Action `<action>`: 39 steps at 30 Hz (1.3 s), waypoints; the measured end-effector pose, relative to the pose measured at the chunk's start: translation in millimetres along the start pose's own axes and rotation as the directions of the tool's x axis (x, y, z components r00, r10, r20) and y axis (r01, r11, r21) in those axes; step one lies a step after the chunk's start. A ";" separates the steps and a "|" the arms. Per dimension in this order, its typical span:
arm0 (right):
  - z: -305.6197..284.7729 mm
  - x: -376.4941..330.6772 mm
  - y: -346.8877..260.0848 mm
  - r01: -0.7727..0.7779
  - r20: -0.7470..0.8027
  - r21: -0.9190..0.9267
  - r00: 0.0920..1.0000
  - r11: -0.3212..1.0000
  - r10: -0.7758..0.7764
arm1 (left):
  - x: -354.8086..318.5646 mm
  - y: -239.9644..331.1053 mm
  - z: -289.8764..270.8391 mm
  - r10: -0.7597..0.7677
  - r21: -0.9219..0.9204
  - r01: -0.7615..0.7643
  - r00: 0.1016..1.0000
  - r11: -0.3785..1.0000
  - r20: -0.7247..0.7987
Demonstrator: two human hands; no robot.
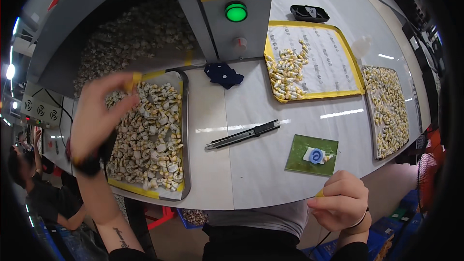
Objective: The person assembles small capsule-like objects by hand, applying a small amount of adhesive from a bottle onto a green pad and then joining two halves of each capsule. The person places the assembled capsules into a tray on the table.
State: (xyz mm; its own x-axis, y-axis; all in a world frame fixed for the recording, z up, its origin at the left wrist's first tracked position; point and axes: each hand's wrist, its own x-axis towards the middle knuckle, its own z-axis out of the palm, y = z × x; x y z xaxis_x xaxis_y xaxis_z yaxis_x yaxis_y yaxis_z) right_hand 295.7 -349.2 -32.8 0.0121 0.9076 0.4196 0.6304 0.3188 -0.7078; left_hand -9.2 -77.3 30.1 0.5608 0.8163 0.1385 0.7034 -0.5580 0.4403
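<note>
My left hand [104, 111] is over the left tray [186, 130], which is heaped with small white-and-yellow twisted pieces [154, 140]. A yellow cover sits on one of its fingertips, and a gap shows between thumb and forefinger. At the lower right, my right hand [340, 200] is closed in a pinch near the table's front edge. A bit of yellow shows at its fingertips; what it holds, if anything, is hidden. Just beyond that hand lies a green square plate [299, 157] bearing a round blue piece [316, 155] on a white scrap.
A box cutter [241, 135] lies mid-table, with a dark blue cloth [223, 75] behind it. Yellow-edged tray [333, 63] and a full tray [386, 111] stand at right. A black case [309, 13] sits farther back. A grey machine with a green button [236, 12] rises behind.
</note>
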 end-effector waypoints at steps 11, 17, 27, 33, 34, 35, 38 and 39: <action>-41.1 -4.7 7.0 0.006 -0.027 -0.152 1.000 0.988 -0.010 | 99.5 -119.6 64.2 0.031 0.461 0.025 0.993 0.887 -0.115; -46.4 71.9 46.8 0.047 0.146 -0.361 0.989 0.932 0.006 | 79.4 -108.4 36.3 0.001 0.514 -0.003 1.000 0.858 0.005; -0.4 158.4 109.2 0.180 0.457 -0.265 0.888 0.947 -0.041 | -99.6 95.3 30.1 0.549 -0.900 -0.015 0.797 0.436 0.253; 0.9 136.4 124.6 0.254 0.301 -0.448 0.946 0.857 -0.123 | -127.2 89.8 122.3 0.365 -0.773 0.634 0.717 0.014 0.594; -6.0 134.6 116.8 0.240 0.283 -0.399 0.950 0.885 -0.129 | -129.3 90.6 130.9 0.400 -0.816 0.578 0.750 -0.009 0.526; -14.1 132.4 104.2 0.229 0.270 -0.341 0.953 0.912 -0.138 | -132.6 90.1 139.1 0.425 -0.854 0.519 0.782 -0.038 0.456; -34.3 112.7 63.7 0.130 0.210 -0.203 0.974 0.971 -0.086 | -139.1 97.7 147.0 0.350 -0.787 0.572 0.804 -0.232 0.482; -37.8 102.1 52.0 0.102 0.217 -0.222 0.975 0.970 -0.053 | -139.4 103.1 146.8 0.300 -0.737 0.587 0.808 -0.334 0.507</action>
State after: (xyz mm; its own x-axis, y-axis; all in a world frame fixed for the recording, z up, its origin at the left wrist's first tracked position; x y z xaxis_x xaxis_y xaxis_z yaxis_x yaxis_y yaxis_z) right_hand 359.0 -250.3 -5.3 -0.1898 0.9273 0.3227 0.7848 0.3409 -0.5177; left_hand 49.3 -270.5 -74.0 0.8858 0.4159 -0.2060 -0.2276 0.7761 0.5881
